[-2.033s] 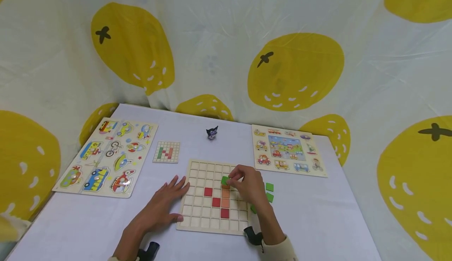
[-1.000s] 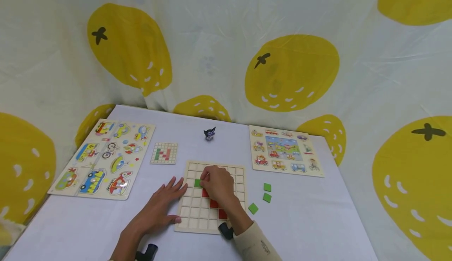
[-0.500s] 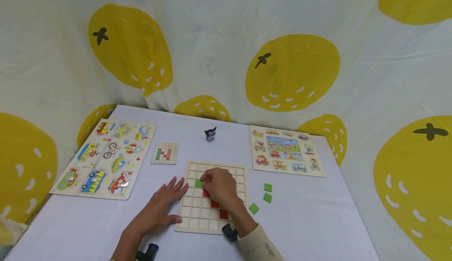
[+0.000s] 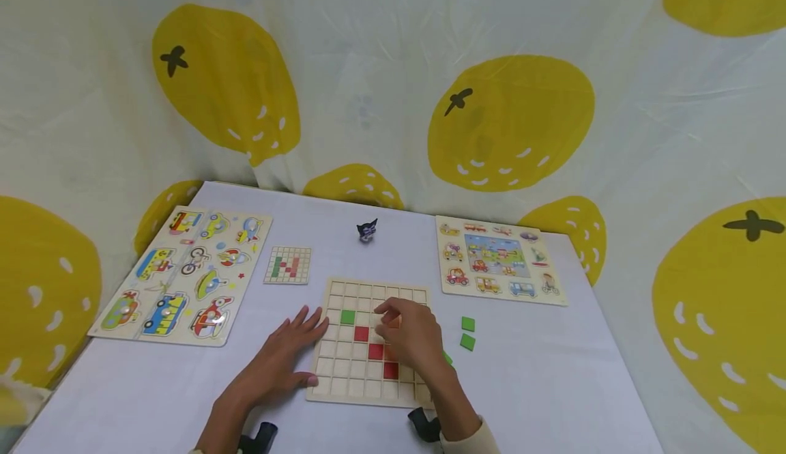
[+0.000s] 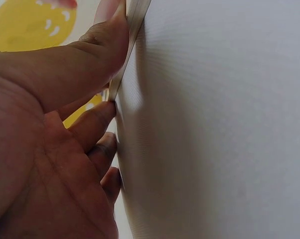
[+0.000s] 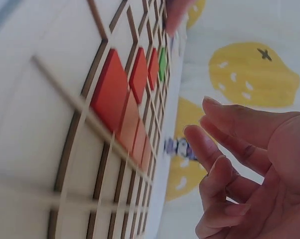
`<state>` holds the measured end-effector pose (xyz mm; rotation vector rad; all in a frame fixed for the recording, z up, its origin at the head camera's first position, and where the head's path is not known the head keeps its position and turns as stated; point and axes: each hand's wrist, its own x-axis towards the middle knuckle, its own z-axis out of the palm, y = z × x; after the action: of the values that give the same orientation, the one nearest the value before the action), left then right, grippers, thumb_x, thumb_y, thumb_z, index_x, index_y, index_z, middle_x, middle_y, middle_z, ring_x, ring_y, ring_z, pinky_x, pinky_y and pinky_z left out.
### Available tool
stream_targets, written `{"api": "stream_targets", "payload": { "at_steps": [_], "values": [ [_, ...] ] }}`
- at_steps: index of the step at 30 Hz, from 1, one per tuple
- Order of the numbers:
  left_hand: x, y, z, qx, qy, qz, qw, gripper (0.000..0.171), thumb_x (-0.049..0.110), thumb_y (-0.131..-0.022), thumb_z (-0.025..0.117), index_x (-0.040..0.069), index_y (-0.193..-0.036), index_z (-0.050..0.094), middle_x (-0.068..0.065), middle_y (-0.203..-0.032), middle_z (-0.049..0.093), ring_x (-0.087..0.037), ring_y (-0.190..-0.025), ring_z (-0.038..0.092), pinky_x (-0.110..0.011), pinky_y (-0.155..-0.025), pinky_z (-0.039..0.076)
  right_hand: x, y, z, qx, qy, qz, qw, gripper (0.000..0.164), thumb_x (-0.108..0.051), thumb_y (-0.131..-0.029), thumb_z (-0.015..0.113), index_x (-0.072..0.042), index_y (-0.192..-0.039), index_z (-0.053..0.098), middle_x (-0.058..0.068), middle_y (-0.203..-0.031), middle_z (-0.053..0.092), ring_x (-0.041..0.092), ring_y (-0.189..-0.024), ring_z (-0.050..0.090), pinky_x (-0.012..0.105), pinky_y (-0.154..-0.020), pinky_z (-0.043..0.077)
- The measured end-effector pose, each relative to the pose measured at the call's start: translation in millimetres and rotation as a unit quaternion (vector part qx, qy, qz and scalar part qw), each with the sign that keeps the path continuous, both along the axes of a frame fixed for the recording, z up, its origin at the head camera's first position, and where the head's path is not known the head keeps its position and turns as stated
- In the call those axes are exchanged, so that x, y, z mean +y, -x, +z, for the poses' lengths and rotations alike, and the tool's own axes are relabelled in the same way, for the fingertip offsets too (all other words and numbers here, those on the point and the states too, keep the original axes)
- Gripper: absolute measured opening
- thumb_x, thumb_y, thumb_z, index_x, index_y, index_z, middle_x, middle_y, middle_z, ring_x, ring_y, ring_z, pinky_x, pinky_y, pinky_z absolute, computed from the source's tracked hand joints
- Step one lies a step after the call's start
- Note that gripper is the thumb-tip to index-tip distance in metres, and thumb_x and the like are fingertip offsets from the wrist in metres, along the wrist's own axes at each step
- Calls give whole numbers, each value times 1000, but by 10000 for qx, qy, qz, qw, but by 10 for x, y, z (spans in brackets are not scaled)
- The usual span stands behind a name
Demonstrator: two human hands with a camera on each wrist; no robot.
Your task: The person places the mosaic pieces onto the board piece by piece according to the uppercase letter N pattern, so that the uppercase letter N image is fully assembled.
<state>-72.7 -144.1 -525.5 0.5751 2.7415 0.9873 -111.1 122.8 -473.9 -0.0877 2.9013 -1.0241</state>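
Step in hand, as judged from the layout: filling the grid board (image 4: 340, 369) with coloured tiles after the pattern card (image 4: 287, 265). The board lies flat on the bench (image 4: 552, 379), between the hands; the card lies beyond its far left corner.

Board status: one placed green tile (image 4: 347, 317) occupies a cell toward the far left. Three red tiles (image 4: 376, 351) step diagonally from it toward the near right. Three orange tiles (image 6: 138, 138) form a line running away from the nearest red tile; in the head view the right hand (image 4: 410, 334) largely covers them.

Hand status: the right hand is above the board, thumb and fingertips apart, carrying nothing. The left hand (image 4: 284, 355) is spread against the board's left edge, touching it and apparently steadying it.

Remaining stock: three loose green tiles (image 4: 468, 341) lie on the bench to the right of the board, one partly hidden by the right hand.

Next move, as judged: direct the right hand to a loose green tile, pinch it by opposite edges, and seat it squarely in the left-hand column, nearer the person than the placed green tile. Maintain left-hand support.
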Motion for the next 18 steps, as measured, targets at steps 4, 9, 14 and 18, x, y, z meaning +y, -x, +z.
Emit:
{"api": "stream_targets", "payload": {
  "at_steps": [4, 9, 14, 18],
  "values": [
    [8, 1, 4, -4, 48, -5, 10000, 102, 24, -74, 95, 13, -162, 44, -9, -175, 31, -39, -165, 18, -62, -132, 18, 183, -86, 21, -47, 185, -236, 9995, 23, -18, -88, 86, -23, -110, 80, -8, -88, 72, 15, -66, 53, 27, -50, 41],
    [1, 5, -1, 10, 100, -24, 9999, 103, 25, -74, 95, 14, -163, 43, -9, -175, 30, -39, -166, 17, -63, -132, 19, 383, -177, 37, -96, 186, -576, 9981, 27, -16, -87, 87, -23, -111, 80, -6, -91, 73, 14, -64, 52, 26, -52, 40],
    [-2, 4, 3, 49, 97, -55, 9999, 103, 25, -75, 94, 13, -163, 43, -9, -175, 31, -39, -165, 18, -63, -131, 19, 555, -262, 15, -123, 128, -913, 9957, 30, -16, -85, 89, -23, -112, 80, -4, -95, 75, 14, -70, 52, 26, -55, 38],
    [-2, 3, 0, 26, 85, -51, 9999, 102, 25, -74, 94, 13, -163, 44, -9, -175, 31, -40, -165, 18, -62, -131, 19, 711, -315, -45, -149, 52, -1130, 9935, 31, -15, -84, 89, -22, -112, 79, -1, -102, 77, 14, -71, 52, 26, -57, 39]
  ]
}}
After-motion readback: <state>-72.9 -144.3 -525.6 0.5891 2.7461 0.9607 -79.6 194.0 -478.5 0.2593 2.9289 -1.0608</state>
